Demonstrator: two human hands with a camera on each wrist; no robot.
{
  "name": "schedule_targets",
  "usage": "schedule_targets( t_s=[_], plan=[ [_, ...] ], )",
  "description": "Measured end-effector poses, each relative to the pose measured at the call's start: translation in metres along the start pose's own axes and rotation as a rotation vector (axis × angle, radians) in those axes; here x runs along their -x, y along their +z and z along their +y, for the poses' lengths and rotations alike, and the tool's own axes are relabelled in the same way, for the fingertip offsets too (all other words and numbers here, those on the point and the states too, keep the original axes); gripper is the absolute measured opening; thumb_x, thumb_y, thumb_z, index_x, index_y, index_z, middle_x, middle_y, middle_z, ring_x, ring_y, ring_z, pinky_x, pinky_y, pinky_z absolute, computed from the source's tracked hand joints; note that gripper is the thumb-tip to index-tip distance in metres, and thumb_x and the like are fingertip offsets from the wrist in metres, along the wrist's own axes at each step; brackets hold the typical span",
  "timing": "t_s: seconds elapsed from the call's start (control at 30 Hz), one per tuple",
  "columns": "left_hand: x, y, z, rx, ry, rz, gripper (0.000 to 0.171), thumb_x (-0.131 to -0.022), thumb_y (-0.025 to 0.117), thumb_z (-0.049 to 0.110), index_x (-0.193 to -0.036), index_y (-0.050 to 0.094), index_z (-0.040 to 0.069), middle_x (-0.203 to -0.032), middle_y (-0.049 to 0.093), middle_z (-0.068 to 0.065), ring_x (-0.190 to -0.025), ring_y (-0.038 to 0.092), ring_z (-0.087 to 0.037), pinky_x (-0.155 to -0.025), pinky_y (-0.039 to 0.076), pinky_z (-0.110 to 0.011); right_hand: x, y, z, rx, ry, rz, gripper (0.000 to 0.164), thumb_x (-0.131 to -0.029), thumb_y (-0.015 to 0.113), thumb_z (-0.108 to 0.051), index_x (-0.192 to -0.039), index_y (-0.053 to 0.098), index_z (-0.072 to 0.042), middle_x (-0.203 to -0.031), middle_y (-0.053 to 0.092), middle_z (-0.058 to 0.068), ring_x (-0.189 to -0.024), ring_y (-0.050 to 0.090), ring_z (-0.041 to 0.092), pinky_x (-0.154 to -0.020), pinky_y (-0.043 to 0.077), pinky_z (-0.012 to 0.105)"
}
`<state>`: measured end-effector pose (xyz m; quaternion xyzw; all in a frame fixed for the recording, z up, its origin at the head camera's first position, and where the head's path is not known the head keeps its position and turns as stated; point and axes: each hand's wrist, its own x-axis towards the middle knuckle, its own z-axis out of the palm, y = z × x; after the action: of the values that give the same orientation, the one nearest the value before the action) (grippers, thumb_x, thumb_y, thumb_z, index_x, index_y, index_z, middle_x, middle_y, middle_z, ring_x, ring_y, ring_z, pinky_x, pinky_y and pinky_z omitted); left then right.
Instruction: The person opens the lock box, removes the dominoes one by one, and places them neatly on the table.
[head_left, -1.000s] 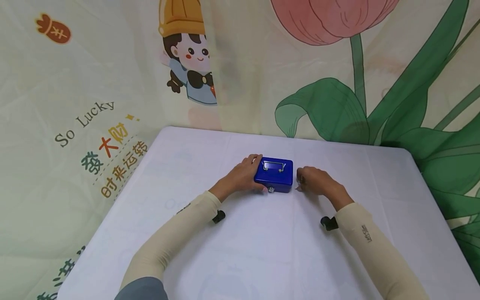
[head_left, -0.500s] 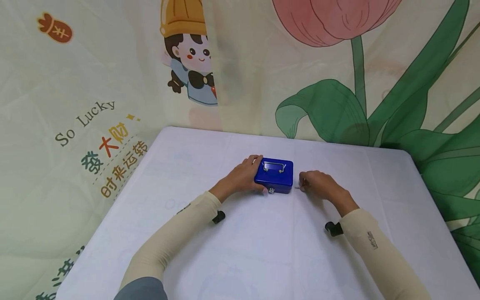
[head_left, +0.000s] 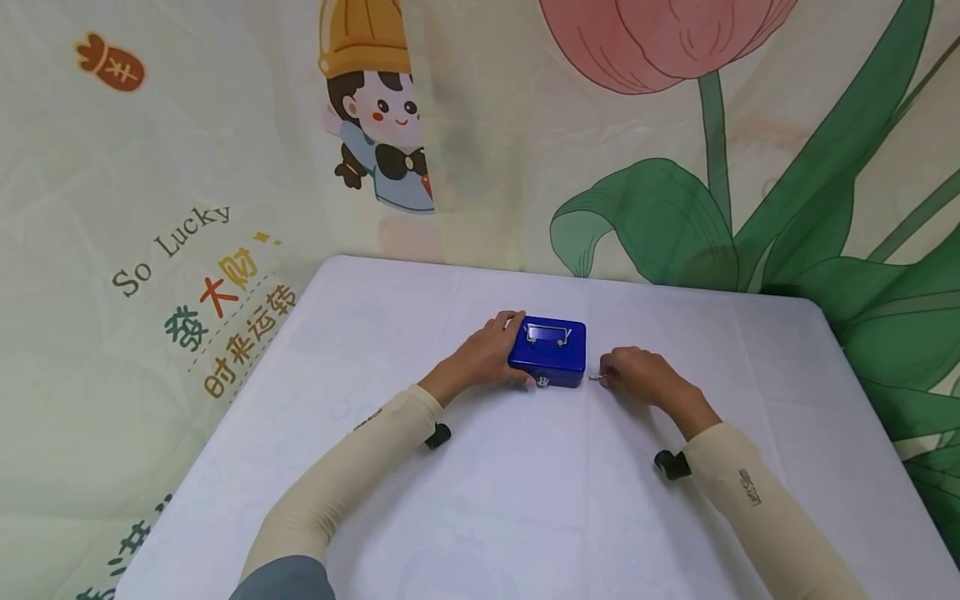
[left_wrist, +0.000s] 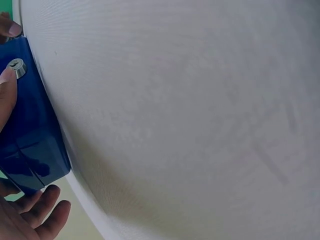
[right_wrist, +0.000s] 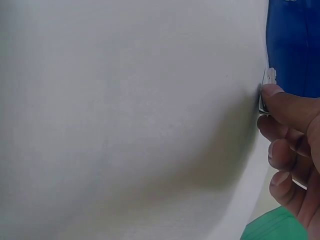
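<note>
Right hand (head_left: 636, 373) farther right, one key (right_wrist: 271, 76); left hand (head_left: 487, 351) on one box (head_left: 551, 357)

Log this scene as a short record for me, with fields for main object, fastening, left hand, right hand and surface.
Main object: glossy blue rectangular metal-looking box, lid closed
Fastening: round silver metal lock on the box's front, no key in it
Left hand: grips the box's left side
Right hand: pinches a small silver metal key, right of the box, away from the lock
Surface: white, fabric-looking tabletop
</note>
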<state>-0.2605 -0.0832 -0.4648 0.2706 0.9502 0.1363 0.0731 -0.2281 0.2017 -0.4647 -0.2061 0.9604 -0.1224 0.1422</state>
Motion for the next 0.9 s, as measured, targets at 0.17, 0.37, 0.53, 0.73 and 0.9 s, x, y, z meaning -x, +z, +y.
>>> schedule_targets(
  t_s=[0.17, 0.37, 0.53, 0.73, 0.9],
  plan=[
    [0.000, 0.001, -0.001, 0.008, 0.005, 0.004, 0.125, -0.072, 0.081, 0.065, -0.160, 0.015, 0.006, -0.158, 0.030, -0.019, -0.138, 0.042, -0.035, -0.111, 0.041, -0.052, 0.004, 0.003, 0.000, 0.015, -0.024, 0.047, 0.017, -0.092, 0.072, -0.011, -0.108, 0.076, -0.007, -0.092, 0.068, 0.002, -0.084, 0.061, 0.016, -0.083, 0.056, 0.038],
    [0.000, 0.002, -0.001, 0.002, 0.010, 0.011, 0.124, -0.072, 0.082, 0.064, -0.160, 0.016, 0.006, -0.158, 0.031, -0.019, -0.138, 0.042, -0.034, -0.111, 0.042, -0.051, 0.007, 0.004, -0.002, 0.017, -0.052, 0.087, 0.018, -0.090, 0.075, -0.009, -0.107, 0.078, -0.006, -0.091, 0.069, 0.001, -0.083, 0.063, 0.015, -0.081, 0.057, 0.035],
    [0.001, 0.001, -0.001, 0.000, 0.005, 0.010, 0.124, -0.071, 0.082, 0.064, -0.160, 0.017, 0.006, -0.157, 0.031, -0.019, -0.138, 0.042, -0.034, -0.110, 0.042, -0.052, 0.009, 0.003, -0.005, 0.025, -0.074, 0.116, 0.019, -0.090, 0.074, -0.007, -0.108, 0.078, -0.006, -0.095, 0.073, 0.003, -0.090, 0.069, 0.019, -0.083, 0.058, 0.037],
    [0.000, 0.002, -0.001, -0.004, -0.004, 0.011, 0.125, -0.071, 0.081, 0.066, -0.160, 0.016, 0.007, -0.158, 0.030, -0.018, -0.139, 0.042, -0.034, -0.110, 0.042, -0.052, 0.015, 0.003, -0.009, 0.025, -0.074, 0.185, 0.019, -0.089, 0.075, -0.008, -0.108, 0.079, -0.008, -0.097, 0.073, 0.003, -0.091, 0.069, 0.020, -0.082, 0.058, 0.038],
    [0.000, 0.002, -0.001, -0.002, -0.006, 0.011, 0.125, -0.071, 0.081, 0.065, -0.160, 0.016, 0.007, -0.158, 0.030, -0.018, -0.139, 0.042, -0.034, -0.111, 0.042, -0.051, 0.022, 0.004, -0.009, 0.006, -0.075, 0.242, 0.017, -0.088, 0.077, -0.010, -0.104, 0.080, -0.009, -0.092, 0.067, 0.001, -0.083, 0.065, 0.016, -0.074, 0.056, 0.032]
  ],
)
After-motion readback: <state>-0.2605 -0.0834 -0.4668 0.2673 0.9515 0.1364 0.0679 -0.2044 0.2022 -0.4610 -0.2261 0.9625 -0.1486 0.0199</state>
